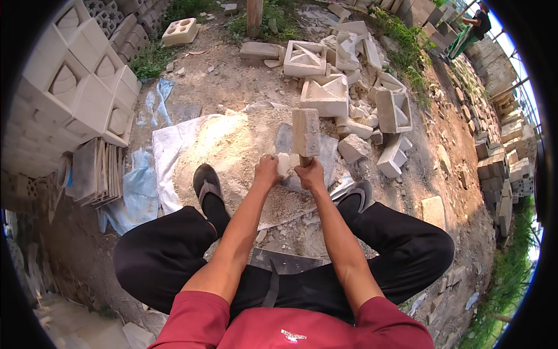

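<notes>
In the head view, a person sits low with knees spread wide, in a dark red shirt (261, 328) and black long trousers (168, 250). The two hands are close to each other but not touching. The left hand (268, 170) grips a small, pale, rough lump of stone (283, 164), which sits between the two hands. The right hand (310, 174) is wrapped tight around the short handle of a mallet with a tan, brick-shaped head (306, 132). The mallet's head points away from the person, just past the right hand. Below the hands is a flat, smooth grey slab (285, 139), partly hidden by the mallet and the hands. Around it, a heap of pale crumbs and dust (224, 152) lies on a white cloth sheet (165, 142). A foot in a grey sandal (207, 181) is on the left, and the other foot is on the right. Left of the sheet are a crumpled light blue sheet (139, 189) and a leaning stack of thin, flat brown boards (104, 174). Past the slab, to the right, is a messy pile of broken cream-coloured hollow blocks (325, 96). Far off at the upper right, another person (478, 26) stands in green trousers.
</notes>
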A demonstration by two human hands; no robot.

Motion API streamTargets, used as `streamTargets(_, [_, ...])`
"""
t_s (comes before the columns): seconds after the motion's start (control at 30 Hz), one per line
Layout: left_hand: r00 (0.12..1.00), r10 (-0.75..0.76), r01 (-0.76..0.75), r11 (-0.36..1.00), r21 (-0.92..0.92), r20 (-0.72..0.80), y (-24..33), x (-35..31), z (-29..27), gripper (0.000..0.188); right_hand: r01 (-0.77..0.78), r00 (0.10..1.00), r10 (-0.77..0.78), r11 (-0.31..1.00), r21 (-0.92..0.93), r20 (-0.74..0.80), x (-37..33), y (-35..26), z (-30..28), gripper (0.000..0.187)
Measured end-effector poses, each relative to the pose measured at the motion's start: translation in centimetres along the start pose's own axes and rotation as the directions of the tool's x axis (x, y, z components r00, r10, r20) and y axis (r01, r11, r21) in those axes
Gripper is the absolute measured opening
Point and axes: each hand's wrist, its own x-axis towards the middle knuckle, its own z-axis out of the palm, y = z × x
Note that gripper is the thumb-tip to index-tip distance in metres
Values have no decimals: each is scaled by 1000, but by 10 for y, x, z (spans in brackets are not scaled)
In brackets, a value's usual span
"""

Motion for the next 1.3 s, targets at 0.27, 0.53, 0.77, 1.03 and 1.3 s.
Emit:
streamTargets(0.27, [999, 19, -19, 1000, -1, 32, 21, 4, -11, 62, 146, 989, -143, 986, -75, 43, -8, 30, 6, 45])
streamTargets(0.53, [999, 32, -32, 999, 35, 6, 2, 4, -6, 67, 8, 1000, -8, 1000, 9, 27, -6, 3, 3, 45])
streamTargets(0.77, [998, 61, -62, 998, -25, -9, 9, 2, -10, 65, 85, 993, -95, 987, 139, 64, -30, 31, 8, 44])
streamTargets(1.03, [998, 46, -45, 999, -16, 31, 13, -4, -14, 62, 32, 999, -33, 996, 80, 18, -28, -16, -19, 45])
streamTargets(1.3, [948, 310, -302, 947, 114, -71, 7, -19, 14, 53, -181, 983, 182, 977, -114, 3, -38, 52, -30, 47])
